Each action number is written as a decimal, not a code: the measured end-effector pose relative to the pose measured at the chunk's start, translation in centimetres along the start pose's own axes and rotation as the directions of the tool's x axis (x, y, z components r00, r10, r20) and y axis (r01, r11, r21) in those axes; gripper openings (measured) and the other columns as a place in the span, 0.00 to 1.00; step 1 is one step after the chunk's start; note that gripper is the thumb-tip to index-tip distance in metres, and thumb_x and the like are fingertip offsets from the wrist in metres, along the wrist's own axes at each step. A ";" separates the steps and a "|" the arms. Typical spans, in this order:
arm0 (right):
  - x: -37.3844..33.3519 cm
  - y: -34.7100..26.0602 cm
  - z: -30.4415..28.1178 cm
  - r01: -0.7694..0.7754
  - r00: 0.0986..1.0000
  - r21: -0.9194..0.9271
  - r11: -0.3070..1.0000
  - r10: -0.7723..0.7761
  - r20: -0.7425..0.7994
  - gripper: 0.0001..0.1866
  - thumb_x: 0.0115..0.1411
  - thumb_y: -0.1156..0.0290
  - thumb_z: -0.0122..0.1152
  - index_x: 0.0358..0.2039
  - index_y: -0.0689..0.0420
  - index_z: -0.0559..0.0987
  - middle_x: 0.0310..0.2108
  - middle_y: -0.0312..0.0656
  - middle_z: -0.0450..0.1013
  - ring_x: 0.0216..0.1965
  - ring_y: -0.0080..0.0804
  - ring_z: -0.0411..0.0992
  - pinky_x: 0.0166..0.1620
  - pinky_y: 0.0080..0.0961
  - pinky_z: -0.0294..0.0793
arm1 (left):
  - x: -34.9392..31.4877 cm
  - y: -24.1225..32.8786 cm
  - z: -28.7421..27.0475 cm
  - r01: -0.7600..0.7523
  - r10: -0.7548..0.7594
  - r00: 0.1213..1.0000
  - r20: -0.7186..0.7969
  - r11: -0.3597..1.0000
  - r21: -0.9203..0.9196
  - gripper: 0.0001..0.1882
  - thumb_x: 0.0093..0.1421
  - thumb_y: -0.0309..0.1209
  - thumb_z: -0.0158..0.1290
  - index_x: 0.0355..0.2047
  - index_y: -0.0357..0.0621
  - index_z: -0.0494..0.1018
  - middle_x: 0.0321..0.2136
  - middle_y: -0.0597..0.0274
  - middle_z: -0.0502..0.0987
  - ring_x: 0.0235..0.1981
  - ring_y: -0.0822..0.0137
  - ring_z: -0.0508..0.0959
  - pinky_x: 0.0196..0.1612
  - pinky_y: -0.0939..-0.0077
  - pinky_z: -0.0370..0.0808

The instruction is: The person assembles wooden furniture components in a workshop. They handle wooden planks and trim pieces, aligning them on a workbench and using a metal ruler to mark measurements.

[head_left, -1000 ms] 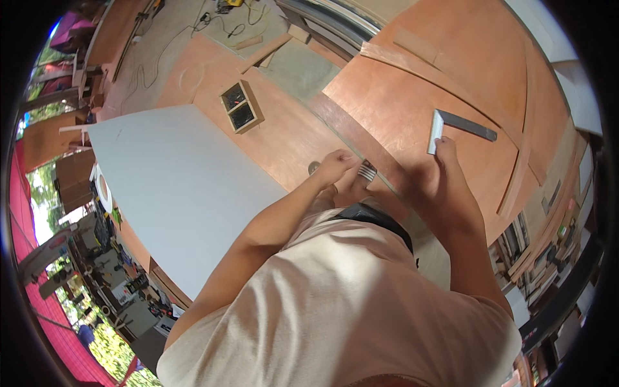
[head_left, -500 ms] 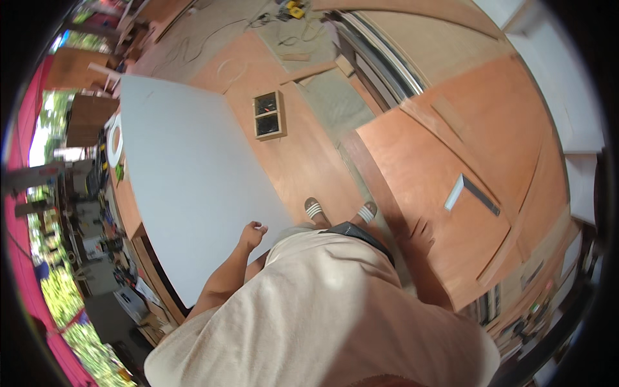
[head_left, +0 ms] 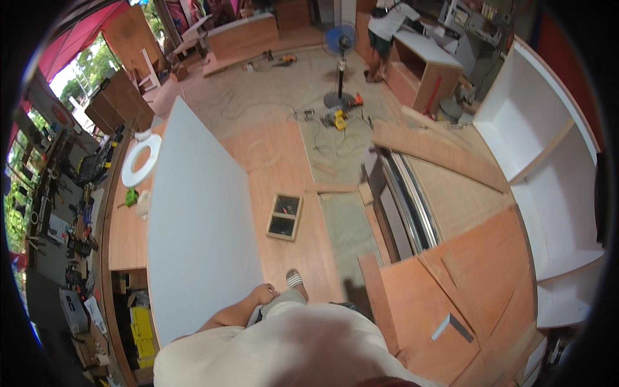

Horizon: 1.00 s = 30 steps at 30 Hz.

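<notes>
Head view: the person stood upright, looking down over a pale shirt onto a workshop floor covered with plywood sheets. The left hand hung at the hip, fingers curled loosely inward around nothing, just beside the right edge of a large white board that lay flat and ran from near the person's feet away toward the top left. The right hand did not show; its state could not be told. One striped sandal rested on the plywood just ahead of the hand. A small wooden two-compartment box lay on the plywood right of the board, well apart from the hand. A metal square lay on a reddish plywood panel at lower right, well apart from the person. A white ring sat on a workbench left of the board. Farther off stood a blue pedestal fan, and another person worked at a white-topped cabinet. A white shelf unit lay along the right rim.
</notes>
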State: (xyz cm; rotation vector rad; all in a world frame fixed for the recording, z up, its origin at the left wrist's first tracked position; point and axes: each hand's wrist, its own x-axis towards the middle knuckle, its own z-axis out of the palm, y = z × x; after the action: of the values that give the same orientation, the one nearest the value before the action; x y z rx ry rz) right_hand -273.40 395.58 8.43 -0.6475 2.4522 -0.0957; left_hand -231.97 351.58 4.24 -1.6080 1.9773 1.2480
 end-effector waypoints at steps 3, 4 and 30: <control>2.0 -10.5 -4.5 0.108 0.994 0.105 0.989 -0.111 0.015 0.28 0.50 0.58 0.66 0.45 0.61 0.66 0.41 0.62 0.72 0.46 0.61 0.72 0.46 0.51 0.72 | 5.0 -1.4 -4.6 0.022 -0.035 0.994 -0.102 0.992 -0.125 0.30 0.57 0.51 0.56 0.47 0.35 0.77 0.47 0.38 0.78 0.51 0.47 0.77 0.56 0.60 0.72; 2.5 -14.1 -5.8 0.141 0.990 0.134 0.981 -0.144 0.010 0.29 0.50 0.58 0.66 0.46 0.61 0.66 0.41 0.62 0.73 0.46 0.61 0.73 0.46 0.50 0.72 | 7.1 -1.5 -6.2 0.029 -0.047 0.992 -0.117 0.988 -0.152 0.29 0.58 0.51 0.56 0.47 0.35 0.77 0.47 0.37 0.78 0.51 0.46 0.77 0.56 0.60 0.72; 35.9 -73.3 -26.6 0.484 0.854 -0.163 0.860 -0.505 -0.125 0.49 0.43 0.58 0.72 0.64 0.61 0.63 0.52 0.58 0.73 0.52 0.55 0.74 0.52 0.44 0.73 | 18.9 0.3 -31.8 0.444 -0.672 0.738 0.068 0.407 -0.798 0.36 0.64 0.57 0.48 0.53 0.31 0.73 0.51 0.38 0.76 0.52 0.52 0.77 0.55 0.58 0.72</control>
State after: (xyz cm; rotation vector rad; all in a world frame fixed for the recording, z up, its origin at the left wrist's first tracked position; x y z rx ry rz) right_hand -282.34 312.18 26.71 -1.3722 2.3953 -0.2061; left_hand -229.59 315.07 9.59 -2.6735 0.7050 1.7283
